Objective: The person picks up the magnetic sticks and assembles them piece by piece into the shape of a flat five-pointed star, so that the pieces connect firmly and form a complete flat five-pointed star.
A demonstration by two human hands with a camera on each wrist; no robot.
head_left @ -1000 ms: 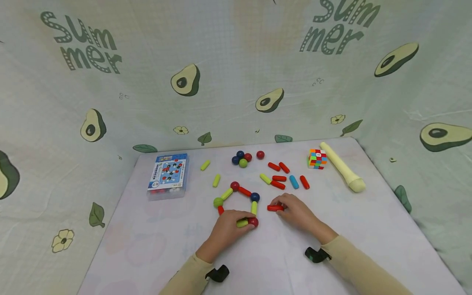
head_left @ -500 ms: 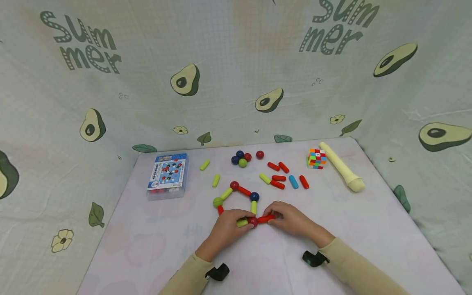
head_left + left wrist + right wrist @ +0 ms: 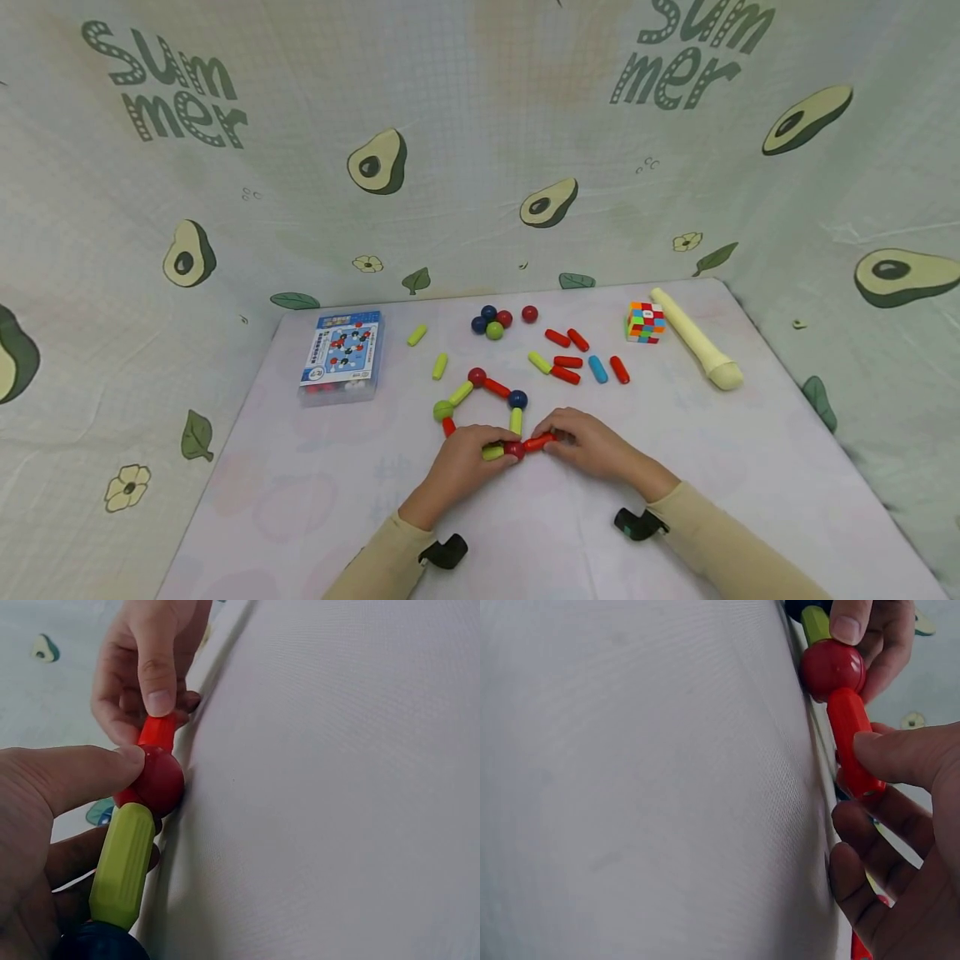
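Observation:
A ring of coloured balls and sticks lies mid-table, with a green ball, a blue ball and a red ball in sight. My left hand covers its near left part and pinches the dark red ball at the near corner. A yellow-green stick runs from that ball under the hand. Between thumb and fingers, my right hand pinches a red stick. The stick's end meets the dark red ball, on the side away from the yellow-green stick.
Loose red sticks, a blue stick and yellow-green sticks lie behind the ring. Several balls cluster at the back. A boxed kit stands left; a puzzle cube and a pale yellow baton lie right.
My right hand has come left and nearer, bringing the red stick against the dark red ball. The stick now tilts slightly. My left hand has stayed on that ball.

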